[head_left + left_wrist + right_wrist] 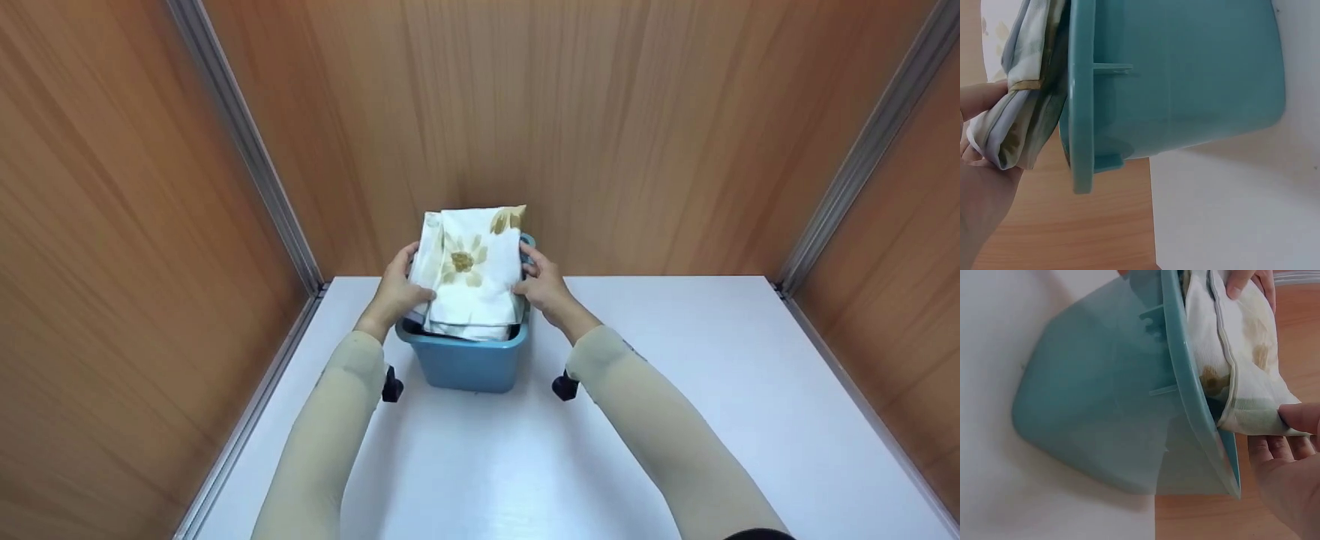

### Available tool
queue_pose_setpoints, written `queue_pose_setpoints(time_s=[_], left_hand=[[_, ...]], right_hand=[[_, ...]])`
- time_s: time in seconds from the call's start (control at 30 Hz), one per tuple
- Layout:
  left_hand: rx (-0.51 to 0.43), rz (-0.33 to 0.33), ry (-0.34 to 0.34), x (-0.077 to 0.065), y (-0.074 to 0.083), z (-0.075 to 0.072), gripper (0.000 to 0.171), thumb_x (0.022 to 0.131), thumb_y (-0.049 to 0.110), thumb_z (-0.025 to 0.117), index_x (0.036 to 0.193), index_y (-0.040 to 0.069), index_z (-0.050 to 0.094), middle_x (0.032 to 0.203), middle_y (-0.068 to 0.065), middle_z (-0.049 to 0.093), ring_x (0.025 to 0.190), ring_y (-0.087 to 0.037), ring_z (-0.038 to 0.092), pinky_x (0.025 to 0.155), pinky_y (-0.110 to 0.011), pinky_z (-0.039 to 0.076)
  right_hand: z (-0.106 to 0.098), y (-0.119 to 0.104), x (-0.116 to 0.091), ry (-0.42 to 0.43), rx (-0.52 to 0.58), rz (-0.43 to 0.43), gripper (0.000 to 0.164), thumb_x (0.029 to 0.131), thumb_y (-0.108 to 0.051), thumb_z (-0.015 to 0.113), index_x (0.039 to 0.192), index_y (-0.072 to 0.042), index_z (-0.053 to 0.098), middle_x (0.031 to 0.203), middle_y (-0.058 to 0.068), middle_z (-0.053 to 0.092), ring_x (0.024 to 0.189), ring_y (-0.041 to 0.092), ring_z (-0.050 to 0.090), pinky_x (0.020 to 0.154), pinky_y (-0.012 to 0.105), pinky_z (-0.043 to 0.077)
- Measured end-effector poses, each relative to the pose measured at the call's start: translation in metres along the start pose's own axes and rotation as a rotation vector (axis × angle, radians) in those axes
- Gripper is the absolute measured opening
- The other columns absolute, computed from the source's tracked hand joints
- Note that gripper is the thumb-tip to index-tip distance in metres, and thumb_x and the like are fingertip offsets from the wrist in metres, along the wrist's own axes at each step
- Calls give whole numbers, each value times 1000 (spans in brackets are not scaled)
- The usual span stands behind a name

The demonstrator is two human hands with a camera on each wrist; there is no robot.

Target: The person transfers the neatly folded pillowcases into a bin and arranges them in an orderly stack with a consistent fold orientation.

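A folded white cloth (472, 289) with a yellow-green flower print lies over the mouth of a blue plastic bin (469, 364). My left hand (398, 291) grips the cloth's left edge, thumb on top and fingers beneath. On the opposite side my right hand (546, 289) pinches the right edge. Several folded layers of the cloth (1022, 107) show in the left wrist view, just above the bin's rim (1081, 101). In the right wrist view the cloth's near corner (1261, 419) sits between thumb and fingers, and its lower part dips inside the rim.
The bin stands on a white table (675, 420) near the wooden back panel (600, 135). Wooden side panels with grey metal corner rails (251, 142) enclose the table. Black wrist-worn pieces (565, 386) hang below both sleeves.
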State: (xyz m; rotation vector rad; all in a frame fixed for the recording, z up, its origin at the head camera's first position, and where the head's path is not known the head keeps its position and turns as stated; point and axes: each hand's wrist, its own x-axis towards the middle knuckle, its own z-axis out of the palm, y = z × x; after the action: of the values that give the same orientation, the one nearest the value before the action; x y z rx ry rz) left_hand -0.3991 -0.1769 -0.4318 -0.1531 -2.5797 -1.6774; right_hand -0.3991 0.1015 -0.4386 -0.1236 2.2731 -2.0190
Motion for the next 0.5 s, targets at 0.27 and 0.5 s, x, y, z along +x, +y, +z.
queue_pose_setpoints(time_s=[0.27,0.5], left_hand=[[40,-72,-33,-2,-8,5,101,86,-8,78,172,13,28,175,-17,35,165,-40,27,136,-58,21],[15,-106,-11,-2,-13,9,87,91,-4,75,168,6,34,170,-22,39,158,-43,41,130,-56,37]], right_hand=[[-4,14,-2,-22,-36,13,87,97,13,62,172,-19,32,167,24,46,159,39,41,126,55,42],[-13,14,-6,-5,-70,11,76,98,7,64,167,-13,42,156,21,57,146,36,55,119,47,53]])
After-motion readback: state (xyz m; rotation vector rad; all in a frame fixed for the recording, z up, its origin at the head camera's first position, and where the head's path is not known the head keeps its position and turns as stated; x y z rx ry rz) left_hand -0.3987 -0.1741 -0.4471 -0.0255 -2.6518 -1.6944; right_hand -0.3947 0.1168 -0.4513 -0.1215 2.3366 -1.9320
